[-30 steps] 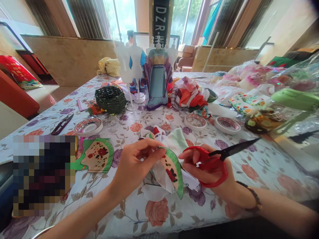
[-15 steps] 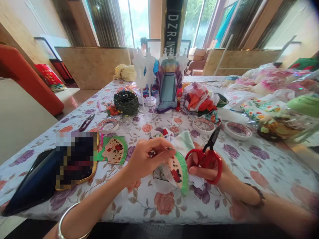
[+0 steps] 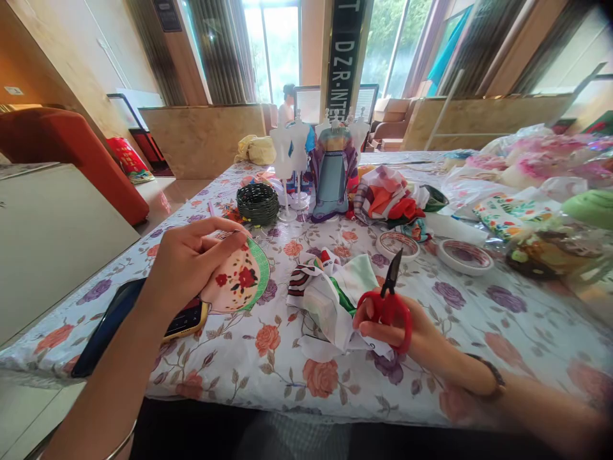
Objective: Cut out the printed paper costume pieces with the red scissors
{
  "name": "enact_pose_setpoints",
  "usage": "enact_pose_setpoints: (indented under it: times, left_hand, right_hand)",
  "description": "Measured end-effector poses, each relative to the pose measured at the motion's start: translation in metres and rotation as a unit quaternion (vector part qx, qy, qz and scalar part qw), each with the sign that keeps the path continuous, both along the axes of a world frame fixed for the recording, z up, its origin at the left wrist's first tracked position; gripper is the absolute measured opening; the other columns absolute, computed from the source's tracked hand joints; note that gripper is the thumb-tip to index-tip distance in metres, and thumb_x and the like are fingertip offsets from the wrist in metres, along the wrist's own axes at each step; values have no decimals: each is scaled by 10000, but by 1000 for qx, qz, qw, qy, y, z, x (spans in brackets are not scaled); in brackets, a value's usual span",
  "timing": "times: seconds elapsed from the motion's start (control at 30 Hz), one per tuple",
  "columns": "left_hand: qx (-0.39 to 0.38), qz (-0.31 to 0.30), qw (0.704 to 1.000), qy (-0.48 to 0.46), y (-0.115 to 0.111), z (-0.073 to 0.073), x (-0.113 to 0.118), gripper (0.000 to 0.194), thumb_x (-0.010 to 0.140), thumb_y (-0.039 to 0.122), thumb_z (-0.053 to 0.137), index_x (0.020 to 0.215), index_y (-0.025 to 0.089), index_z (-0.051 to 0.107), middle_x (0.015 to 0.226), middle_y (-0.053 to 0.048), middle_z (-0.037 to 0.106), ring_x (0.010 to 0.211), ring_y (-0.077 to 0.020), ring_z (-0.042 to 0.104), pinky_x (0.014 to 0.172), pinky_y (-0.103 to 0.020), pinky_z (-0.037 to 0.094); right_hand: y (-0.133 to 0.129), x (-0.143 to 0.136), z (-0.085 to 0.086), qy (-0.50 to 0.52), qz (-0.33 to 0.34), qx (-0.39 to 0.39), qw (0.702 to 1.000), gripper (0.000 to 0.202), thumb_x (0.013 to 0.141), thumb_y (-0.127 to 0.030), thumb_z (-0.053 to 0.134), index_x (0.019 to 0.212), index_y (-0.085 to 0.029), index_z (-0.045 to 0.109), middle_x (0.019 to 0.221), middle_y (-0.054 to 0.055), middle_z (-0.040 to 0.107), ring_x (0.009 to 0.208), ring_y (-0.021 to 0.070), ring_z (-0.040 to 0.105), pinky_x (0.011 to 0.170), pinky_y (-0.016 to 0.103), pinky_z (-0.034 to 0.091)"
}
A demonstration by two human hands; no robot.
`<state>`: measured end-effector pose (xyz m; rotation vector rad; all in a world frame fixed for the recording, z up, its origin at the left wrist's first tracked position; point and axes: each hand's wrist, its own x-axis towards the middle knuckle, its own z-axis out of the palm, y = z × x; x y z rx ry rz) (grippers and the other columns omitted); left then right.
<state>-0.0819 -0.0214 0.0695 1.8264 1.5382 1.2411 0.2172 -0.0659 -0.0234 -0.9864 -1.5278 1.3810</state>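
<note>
On the left, my left hand (image 3: 191, 262) pinches the edge of a fabric piece (image 3: 239, 278) with a green rim and red flowers, held above a phone (image 3: 191, 319) in a yellow case. My right hand (image 3: 407, 326) grips red-handled scissors (image 3: 390, 306) by the loops, dark blades pointing up. Left of the scissors lies a crumpled pile of white, green and striped fabric scraps (image 3: 330, 303). Whether a second patterned piece lies beneath the held one is hidden.
Beyond stand a dark woven basket (image 3: 257, 204), white mannequin stands (image 3: 291, 150) and a small dressed mannequin (image 3: 331, 176). Tape rolls (image 3: 464, 257) and a colourful fabric heap (image 3: 387, 195) lie right of centre. Plastic-wrapped items (image 3: 536, 156) fill the far right. A person (image 3: 287, 105) is in the background.
My left hand has moved left with the fabric piece, away from the scraps and over the phone area. My right hand still holds the scissors. The view has shifted to the left.
</note>
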Motion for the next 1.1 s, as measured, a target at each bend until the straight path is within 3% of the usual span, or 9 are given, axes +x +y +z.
enact_pose_setpoints:
  times: [0.1,0.17,0.33,0.43,0.63,0.9,1.0,1.1]
  left_hand:
    - [-89,-25,995,48,13,-1,-7,391,748,588,655,879,221,686,437,46,520,355,-82,406,356,-181,291]
    - [-149,-50,984,81,27,-15,-15,398,711,562,690,855,190,698,521,6,623,413,-114,497,383,-194,328]
    - [-205,-75,970,112,65,-65,-46,374,630,524,725,645,153,679,515,-13,620,458,-126,517,437,-213,382]
    - [-206,-68,970,111,76,-77,-62,380,631,520,727,686,146,684,553,-14,636,481,-120,523,447,-204,380]
    - [-226,-64,963,130,86,-72,-71,427,687,560,674,830,158,679,605,-14,649,343,-103,460,351,-230,372]
    - [-191,-55,961,192,91,-67,-69,440,668,549,678,835,144,722,676,-53,705,371,-124,521,372,-239,373]
    - [-161,-42,961,222,86,-64,-67,454,722,540,646,936,149,725,655,-42,698,315,-110,481,398,-251,365]
    - [-95,-21,964,248,81,-59,-62,365,766,476,634,935,163,720,759,-53,711,419,-124,531,488,-253,394]
  right_hand:
    - [1,1,1,-9,-8,12,1000,290,765,-376,746,714,-207,516,750,19,686,676,147,596,614,270,502]
    - [2,2,1,-14,-16,22,1000,282,763,-383,748,729,-207,530,753,23,691,686,155,610,625,281,514]
    - [3,5,-3,-25,-17,16,999,266,788,-373,738,744,-211,533,782,17,695,693,143,595,599,255,481]
    - [3,6,-4,-36,-17,10,999,262,793,-366,733,742,-213,526,780,11,684,682,143,586,572,250,465]
    - [5,7,-5,-71,-13,28,997,239,808,-352,719,751,-216,531,766,-1,653,709,151,597,613,258,492]
    - [8,8,-9,-80,-46,28,995,245,810,-372,717,753,-220,533,778,-3,658,668,143,571,591,255,480]
    - [11,10,-17,-88,-59,24,994,251,817,-396,712,778,-221,536,816,8,656,688,152,585,572,257,464]
    - [14,13,-24,-102,-76,41,991,271,814,-411,714,783,-221,524,849,21,659,776,183,618,657,287,493]
